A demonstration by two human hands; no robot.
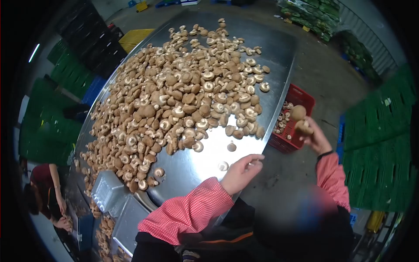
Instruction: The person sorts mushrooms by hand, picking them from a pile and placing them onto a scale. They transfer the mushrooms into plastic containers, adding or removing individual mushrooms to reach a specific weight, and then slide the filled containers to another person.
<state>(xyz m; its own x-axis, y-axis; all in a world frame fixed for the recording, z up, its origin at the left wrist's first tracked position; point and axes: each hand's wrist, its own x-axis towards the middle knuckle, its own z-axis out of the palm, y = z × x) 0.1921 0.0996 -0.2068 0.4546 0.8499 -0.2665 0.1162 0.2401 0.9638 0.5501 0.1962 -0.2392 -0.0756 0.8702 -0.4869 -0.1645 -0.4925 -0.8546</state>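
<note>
Right hand (317,139) holds apparently two tan mushrooms (299,113).

Left of the steel table (279,56) stand stacked green crates (52,126), black crates (94,39), a blue crate (94,89) and, by its far corner, a yellow crate (133,38). Clear plastic trays (107,187) lie at its near left end, where a person in red (43,187) bends. More green crates (379,144) stand well right of the table; beyond it lie what may be bagged greens (314,15).
</note>
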